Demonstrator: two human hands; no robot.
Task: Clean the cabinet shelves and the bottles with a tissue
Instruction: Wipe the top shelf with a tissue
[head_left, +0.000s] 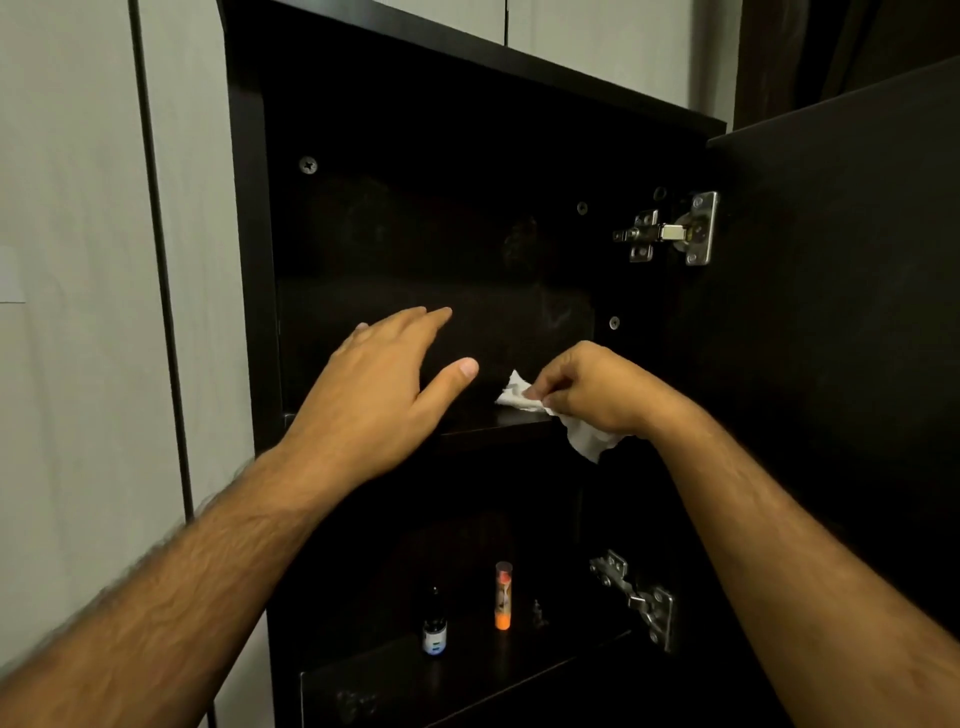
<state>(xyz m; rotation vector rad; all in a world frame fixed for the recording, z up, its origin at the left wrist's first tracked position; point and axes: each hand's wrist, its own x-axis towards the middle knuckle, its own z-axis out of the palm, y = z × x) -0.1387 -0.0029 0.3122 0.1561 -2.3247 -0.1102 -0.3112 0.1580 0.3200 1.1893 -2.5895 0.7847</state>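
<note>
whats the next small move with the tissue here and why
Probably sweep the tissue leftward along the upper shelf. The right hand pinches it at the shelf's right end, and the open left hand hovers beside it, holding nothing.

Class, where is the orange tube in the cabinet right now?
In the head view, the orange tube stands upright on the lower shelf, just right of the small dark bottle and left of the lower hinge.

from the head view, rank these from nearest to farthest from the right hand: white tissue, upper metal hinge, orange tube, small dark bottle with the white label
1. White crumpled tissue, pinched in the right hand at the upper shelf edge.
2. Upper silver metal hinge, above it on the door side.
3. Orange tube, upright on the lower shelf.
4. Small dark bottle with the white label, left of the tube.
</note>
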